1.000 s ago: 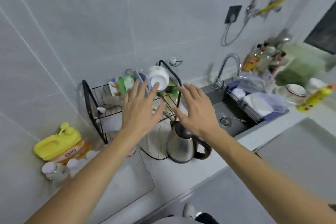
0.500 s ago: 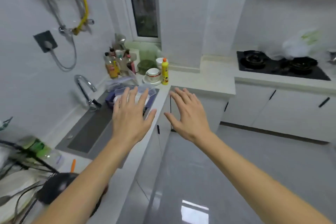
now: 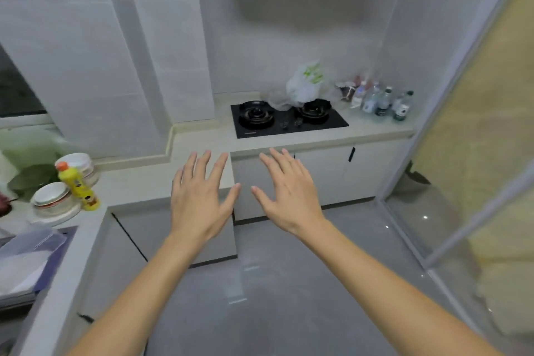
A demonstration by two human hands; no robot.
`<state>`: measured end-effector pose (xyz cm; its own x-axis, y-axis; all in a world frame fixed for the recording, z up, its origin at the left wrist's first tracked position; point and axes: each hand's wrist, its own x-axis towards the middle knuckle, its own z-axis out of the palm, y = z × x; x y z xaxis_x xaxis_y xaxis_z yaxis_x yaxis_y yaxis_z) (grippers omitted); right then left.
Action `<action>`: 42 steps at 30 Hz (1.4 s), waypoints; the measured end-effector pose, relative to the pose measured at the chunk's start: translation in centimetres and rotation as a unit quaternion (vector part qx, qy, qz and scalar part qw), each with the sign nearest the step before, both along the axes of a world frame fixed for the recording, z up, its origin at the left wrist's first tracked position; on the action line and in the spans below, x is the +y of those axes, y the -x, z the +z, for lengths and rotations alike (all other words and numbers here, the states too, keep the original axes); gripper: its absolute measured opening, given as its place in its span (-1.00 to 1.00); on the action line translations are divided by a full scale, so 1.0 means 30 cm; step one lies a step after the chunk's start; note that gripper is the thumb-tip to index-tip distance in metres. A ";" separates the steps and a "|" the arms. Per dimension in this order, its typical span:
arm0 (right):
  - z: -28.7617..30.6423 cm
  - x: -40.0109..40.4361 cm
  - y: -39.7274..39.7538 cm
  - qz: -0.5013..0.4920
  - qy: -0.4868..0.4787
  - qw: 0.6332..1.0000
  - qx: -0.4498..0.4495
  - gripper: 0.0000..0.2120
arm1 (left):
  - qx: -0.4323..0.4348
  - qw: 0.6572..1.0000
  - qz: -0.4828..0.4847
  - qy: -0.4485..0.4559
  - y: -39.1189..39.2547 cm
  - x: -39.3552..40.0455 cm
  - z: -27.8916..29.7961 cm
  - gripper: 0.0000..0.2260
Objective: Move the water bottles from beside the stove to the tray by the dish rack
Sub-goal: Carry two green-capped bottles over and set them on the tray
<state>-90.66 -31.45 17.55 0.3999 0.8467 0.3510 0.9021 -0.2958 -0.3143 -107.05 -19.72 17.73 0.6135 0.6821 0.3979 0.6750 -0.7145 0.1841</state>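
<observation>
My two forearms stretch out in front of me over the grey floor [image 3: 289, 283]. My left hand [image 3: 199, 202] is held flat, palm down, its fingers [image 3: 218, 166] spread apart and holding nothing. My right hand [image 3: 289, 196] is just beside it, thumbs almost meeting but apart, its fingers [image 3: 281, 160] also splayed and empty. Both hover in the air in front of the corner of the pale countertop [image 3: 199, 139].

To my left, on the near stretch of counter, a yellow squeeze bottle [image 3: 78, 185] with an orange cap stands tilted beside stacked bowls [image 3: 52, 199], with a clear plastic box [image 3: 26, 254] nearer me.

Farther off, across the floor, white cabinets [image 3: 332, 170] with dark handles carry the far counter. A black two-burner stove [image 3: 286, 120] is set into it, and a white plastic bag [image 3: 306, 84] with green print sits at its back edge. The water bottles [image 3: 381, 101] stand upright in a cluster on the counter just right of the stove, in the corner against the wall, well apart from my hands. Some have green caps; their labels are too blurred to read.
</observation>
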 end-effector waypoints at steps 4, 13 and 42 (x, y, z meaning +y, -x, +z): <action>-0.021 0.023 -0.272 -0.059 -0.002 0.998 0.010 -0.32 | -0.007 0.999 -0.053 0.008 -0.338 0.075 -0.038 -0.36; -0.056 0.137 -0.921 -0.180 0.024 0.983 0.001 -0.31 | -0.031 0.988 -0.151 0.011 -1.041 0.337 -0.062 -0.37; -0.212 0.076 -2.975 -0.256 0.060 0.962 0.069 -0.33 | 0.065 0.972 -0.222 0.050 -3.150 0.393 -0.186 -0.37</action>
